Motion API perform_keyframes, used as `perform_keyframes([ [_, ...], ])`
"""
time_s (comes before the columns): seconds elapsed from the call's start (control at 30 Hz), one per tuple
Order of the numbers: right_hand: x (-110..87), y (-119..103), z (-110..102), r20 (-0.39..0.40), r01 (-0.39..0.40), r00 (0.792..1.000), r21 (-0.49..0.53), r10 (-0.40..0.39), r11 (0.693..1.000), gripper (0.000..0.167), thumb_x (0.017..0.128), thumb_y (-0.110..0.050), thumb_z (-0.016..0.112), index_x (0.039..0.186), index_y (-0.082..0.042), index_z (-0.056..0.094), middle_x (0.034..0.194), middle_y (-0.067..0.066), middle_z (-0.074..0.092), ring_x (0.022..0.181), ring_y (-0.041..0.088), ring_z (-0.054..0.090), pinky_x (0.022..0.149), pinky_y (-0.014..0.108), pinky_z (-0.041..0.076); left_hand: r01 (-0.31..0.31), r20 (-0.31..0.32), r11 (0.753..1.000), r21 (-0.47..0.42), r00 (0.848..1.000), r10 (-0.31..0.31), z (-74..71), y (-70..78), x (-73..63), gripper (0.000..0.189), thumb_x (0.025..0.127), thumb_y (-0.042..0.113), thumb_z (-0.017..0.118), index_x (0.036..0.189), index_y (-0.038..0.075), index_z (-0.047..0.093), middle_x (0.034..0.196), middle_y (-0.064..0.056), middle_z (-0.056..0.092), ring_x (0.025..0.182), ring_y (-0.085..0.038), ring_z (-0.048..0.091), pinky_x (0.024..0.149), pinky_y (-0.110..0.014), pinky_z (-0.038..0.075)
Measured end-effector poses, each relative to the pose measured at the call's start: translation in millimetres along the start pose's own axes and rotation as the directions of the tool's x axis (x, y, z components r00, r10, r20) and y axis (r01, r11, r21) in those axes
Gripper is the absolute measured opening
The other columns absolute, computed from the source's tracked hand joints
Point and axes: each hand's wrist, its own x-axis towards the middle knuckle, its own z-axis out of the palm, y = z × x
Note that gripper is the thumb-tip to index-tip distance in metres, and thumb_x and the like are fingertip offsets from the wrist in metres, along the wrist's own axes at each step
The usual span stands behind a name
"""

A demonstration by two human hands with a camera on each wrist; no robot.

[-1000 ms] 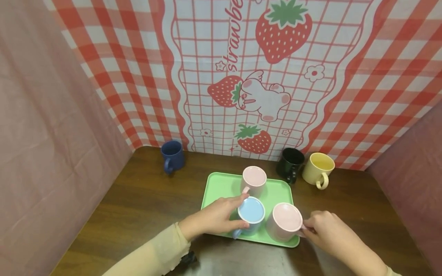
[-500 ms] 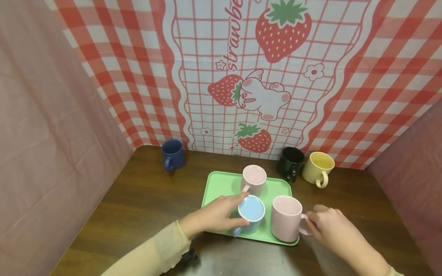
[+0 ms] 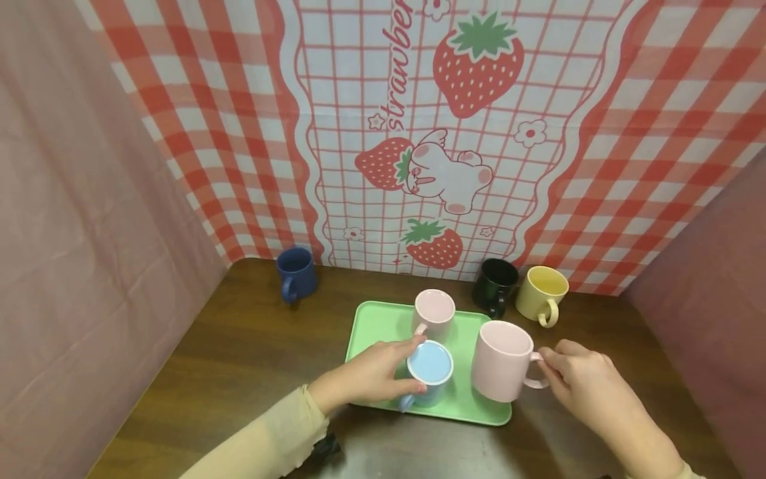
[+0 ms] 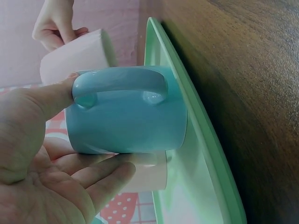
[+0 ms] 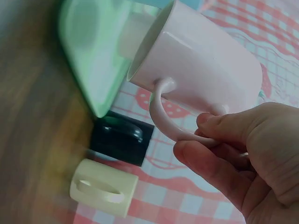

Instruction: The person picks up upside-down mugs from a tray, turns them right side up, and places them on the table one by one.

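In the head view, my left hand (image 3: 383, 372) holds a light blue mug (image 3: 429, 363) between thumb and fingers. That mug stands upside down on a green tray (image 3: 377, 322), its handle (image 4: 121, 80) showing in the left wrist view. My right hand (image 3: 589, 386) pinches the handle of a pink mug (image 3: 503, 366) with thumb and fingers. It hangs above the tray's right end, base up and slightly tilted; the right wrist view shows its open rim (image 5: 154, 46) facing the tray. Behind the light blue mug, another pink mug (image 3: 435, 309) stands upside down on the tray.
At the back right of the wooden table (image 3: 239, 359), a black mug (image 3: 493, 283) and a yellow mug (image 3: 541, 293) stand upright. A dark blue mug (image 3: 296, 273) stands at the back left. A strawberry-print cloth (image 3: 413, 199) hangs behind them.
The right hand has raised the pink mug off the tray's front right corner and tilted it a little. The left hand has stayed on the light blue mug. The head view has shifted slightly.
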Motion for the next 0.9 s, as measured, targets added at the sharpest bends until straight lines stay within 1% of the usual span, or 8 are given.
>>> perform_keyframes([
  [0.2,8.5,-2,-8,-0.051,-0.025,0.998,0.006,0.025,1.0,0.074,0.117,-0.052,0.035,0.079,-0.004,0.076,0.071,-0.008,0.046,0.058,-0.001,0.038,0.044,0.02,0.033,-0.028,-0.007,0.999,0.02,1.0,0.028,0.0,-1.5,0.6,0.082,0.1,0.036,0.082,0.161,-0.006,0.046,0.163,-0.017,0.053,0.145,-0.029,0.058,0.12,-0.042,0.048],
  [0.37,19.7,-5,-13,-0.071,-0.034,0.997,0.01,0.035,0.999,0.074,0.116,-0.054,0.037,0.082,-0.003,0.079,0.07,-0.007,0.049,0.057,0.002,0.041,0.045,0.022,0.035,-0.054,-0.013,0.998,0.023,0.998,0.054,-1.8,-5.8,3.9,0.081,0.099,0.034,0.084,0.159,-0.006,0.049,0.16,-0.017,0.057,0.142,-0.028,0.061,0.118,-0.041,0.049],
  [0.6,31.7,-9,-19,-0.122,-0.046,0.991,0.031,0.05,0.998,0.075,0.116,-0.054,0.042,0.092,0.005,0.084,0.072,-0.001,0.059,0.058,0.006,0.046,0.046,0.021,0.038,-0.037,0.007,0.999,0.02,0.999,0.036,-5.1,-4.8,6.5,0.081,0.098,0.033,0.086,0.159,-0.005,0.05,0.158,-0.015,0.059,0.14,-0.025,0.063,0.116,-0.039,0.051],
  [0.8,37.5,-13,-21,-0.165,-0.066,0.983,0.058,0.075,0.996,0.074,0.114,-0.055,0.047,0.097,0.007,0.084,0.074,0.005,0.065,0.059,0.009,0.049,0.048,0.019,0.04,-0.029,0.012,0.999,0.022,1.0,0.029,-5.2,-0.9,6.8,0.082,0.098,0.033,0.085,0.16,-0.005,0.048,0.157,-0.015,0.06,0.139,-0.024,0.064,0.115,-0.038,0.052],
  [0.9,39.1,-16,-20,-0.187,-0.072,0.979,0.071,0.085,0.995,0.074,0.114,-0.054,0.048,0.096,0.008,0.084,0.074,0.007,0.066,0.059,0.01,0.048,0.048,0.019,0.038,-0.036,0.006,0.999,0.015,0.999,0.036,-4.6,0.3,6.3,0.081,0.098,0.032,0.086,0.16,-0.005,0.049,0.156,-0.015,0.061,0.137,-0.023,0.065,0.114,-0.037,0.053],
])
